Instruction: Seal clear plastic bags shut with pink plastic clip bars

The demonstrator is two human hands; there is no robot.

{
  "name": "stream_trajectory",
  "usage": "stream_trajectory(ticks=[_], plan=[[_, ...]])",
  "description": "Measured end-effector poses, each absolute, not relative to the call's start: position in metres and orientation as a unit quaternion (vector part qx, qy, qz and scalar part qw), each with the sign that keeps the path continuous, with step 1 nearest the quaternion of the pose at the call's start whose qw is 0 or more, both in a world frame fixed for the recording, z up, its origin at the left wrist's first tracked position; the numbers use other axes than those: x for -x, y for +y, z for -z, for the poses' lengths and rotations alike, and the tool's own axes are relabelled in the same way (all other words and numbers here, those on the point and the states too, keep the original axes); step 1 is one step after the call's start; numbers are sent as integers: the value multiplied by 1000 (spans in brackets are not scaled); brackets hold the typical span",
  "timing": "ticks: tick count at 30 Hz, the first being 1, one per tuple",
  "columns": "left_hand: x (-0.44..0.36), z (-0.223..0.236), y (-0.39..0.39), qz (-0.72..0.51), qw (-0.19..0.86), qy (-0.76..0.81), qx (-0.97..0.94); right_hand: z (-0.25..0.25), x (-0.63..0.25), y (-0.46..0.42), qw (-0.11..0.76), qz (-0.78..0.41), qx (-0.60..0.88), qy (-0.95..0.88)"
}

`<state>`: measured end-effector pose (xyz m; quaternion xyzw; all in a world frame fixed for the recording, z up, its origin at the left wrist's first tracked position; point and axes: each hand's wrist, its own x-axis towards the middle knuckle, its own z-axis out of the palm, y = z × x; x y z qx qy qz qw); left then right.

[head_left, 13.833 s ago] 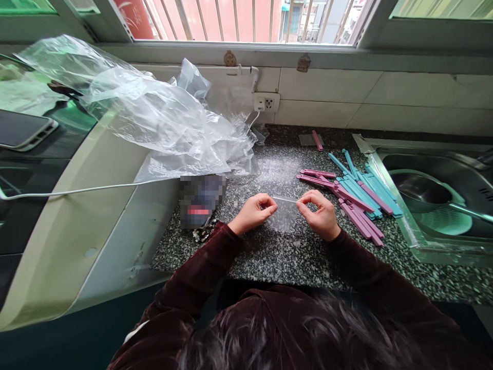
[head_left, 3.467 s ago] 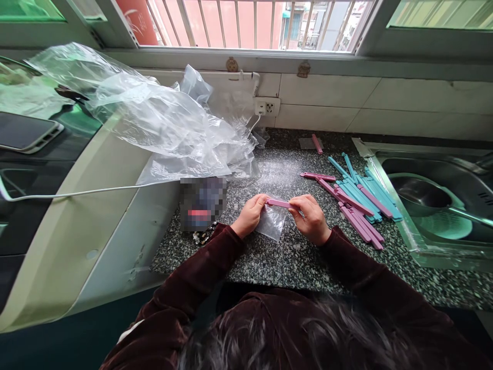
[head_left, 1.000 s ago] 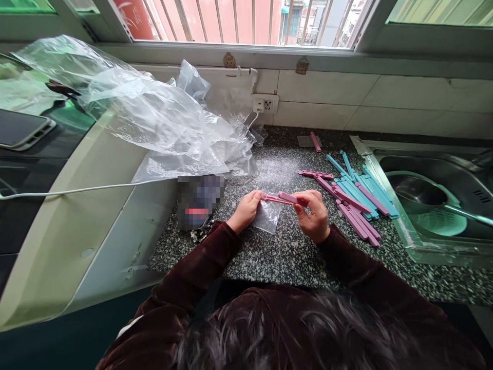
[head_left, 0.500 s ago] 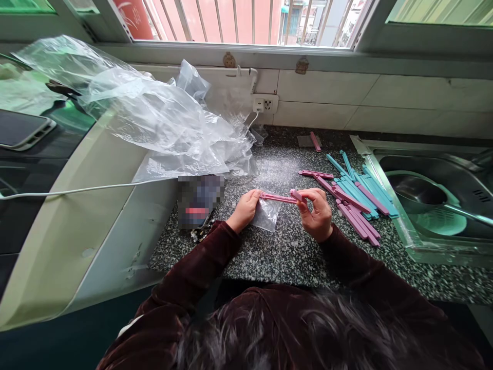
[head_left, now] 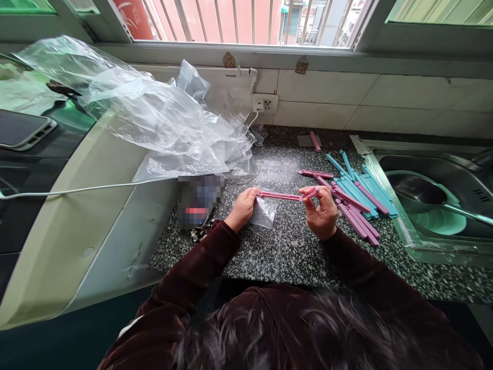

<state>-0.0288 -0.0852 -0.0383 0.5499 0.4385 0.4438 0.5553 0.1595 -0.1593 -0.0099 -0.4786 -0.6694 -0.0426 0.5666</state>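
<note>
A pink bag sealing clip (head_left: 280,196) stretches between my hands above the counter, unfolded, with one arm bent back at its right end. My left hand (head_left: 242,208) pinches its left end. The fingers of my right hand (head_left: 322,215) are closed round the bent right end. Below the clip and beside my left fingers hangs or lies a small clear plastic bag (head_left: 265,213); whether the left fingers hold it too is unclear. To the right of my right hand lies a pile of pink clips (head_left: 356,223) and blue clips (head_left: 379,192).
Crumpled clear plastic sheeting (head_left: 162,118) covers the left back. A white cable (head_left: 77,191) crosses at left. A blurred dark object (head_left: 200,205) rests near my left hand. The steel sink (head_left: 404,154) holds a pan (head_left: 419,192). A single pink clip (head_left: 315,141) lies near the wall.
My right hand has moved slightly right and turned the clip's right end, so the bent arm now points right. My left hand has barely shifted.
</note>
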Motion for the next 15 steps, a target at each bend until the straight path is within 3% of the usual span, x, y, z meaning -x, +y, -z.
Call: stream_trajectory(ticks=[15], plan=[[31,37,-84,-462,546,445,-538,13,-164,-159,585,23,477,-655]])
